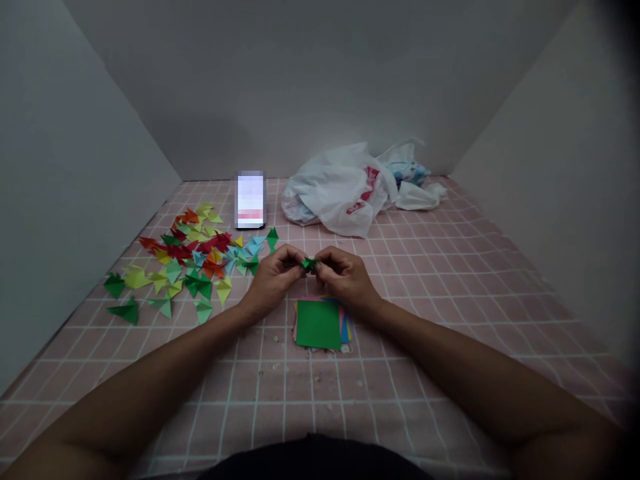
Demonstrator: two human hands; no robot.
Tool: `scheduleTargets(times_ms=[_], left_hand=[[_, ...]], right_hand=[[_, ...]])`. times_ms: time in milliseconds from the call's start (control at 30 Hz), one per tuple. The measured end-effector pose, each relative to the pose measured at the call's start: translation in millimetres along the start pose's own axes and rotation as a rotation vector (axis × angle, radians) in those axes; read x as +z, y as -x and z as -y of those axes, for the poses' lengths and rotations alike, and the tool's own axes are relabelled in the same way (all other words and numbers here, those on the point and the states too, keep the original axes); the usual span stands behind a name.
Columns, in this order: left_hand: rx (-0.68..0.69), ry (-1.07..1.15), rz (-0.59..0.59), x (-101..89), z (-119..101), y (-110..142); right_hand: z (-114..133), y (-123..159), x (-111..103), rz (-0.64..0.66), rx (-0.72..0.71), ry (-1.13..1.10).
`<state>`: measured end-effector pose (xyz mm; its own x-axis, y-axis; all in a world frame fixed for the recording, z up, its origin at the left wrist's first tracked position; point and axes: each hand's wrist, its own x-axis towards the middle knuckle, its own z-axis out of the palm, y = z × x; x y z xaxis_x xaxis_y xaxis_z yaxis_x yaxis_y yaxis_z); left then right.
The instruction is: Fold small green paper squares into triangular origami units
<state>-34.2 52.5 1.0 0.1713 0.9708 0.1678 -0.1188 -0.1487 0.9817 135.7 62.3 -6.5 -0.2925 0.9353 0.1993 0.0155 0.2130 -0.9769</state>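
Between my two hands is a small dark green folded paper (309,265), pinched at both sides by the fingertips. My left hand (278,272) is closed on its left side, and my right hand (345,275) is closed on its right side. Part of the folded paper is hidden by the fingers. Just below the hands lies a stack of square paper sheets (319,324), with a green sheet on top and pink, blue and yellow edges sticking out beneath it.
Left of my hands spreads a pile of folded paper pieces (183,251) in red, orange, yellow, green and light blue. Behind it a phone (251,200) with a lit screen leans upright. White plastic bags (340,190) lie at the back on the pink checked cloth (450,280). Walls enclose three sides.
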Motion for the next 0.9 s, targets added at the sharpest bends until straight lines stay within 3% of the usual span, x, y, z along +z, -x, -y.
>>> scheduleTargets(times_ms=[300,433,600,767,900], left_hand=[[0.053,-0.002,0.023,-0.9,2.3,-1.4],[0.025,-0.028,0.042,-0.9,3.0,-2.4],[-0.052,-0.246,0.035,-4.2,7.2,-3.5],[0.036,-0.595,-0.053,-12.4,15.2,-7.1],[0.141,-0.845,-0.024,-17.9,17.6,-10.1]], right_hand=[[3.3,-2.2,4.0,0.001,0.28,-0.371],[1.4,-3.8,4.4,-0.008,0.315,-0.442],[-3.2,-5.2,2.2,0.004,0.382,-0.427],[-3.4,-8.8,-1.1,-0.135,0.219,-0.217],[25.2,-7.7,-5.4,-0.182,0.073,-0.236]])
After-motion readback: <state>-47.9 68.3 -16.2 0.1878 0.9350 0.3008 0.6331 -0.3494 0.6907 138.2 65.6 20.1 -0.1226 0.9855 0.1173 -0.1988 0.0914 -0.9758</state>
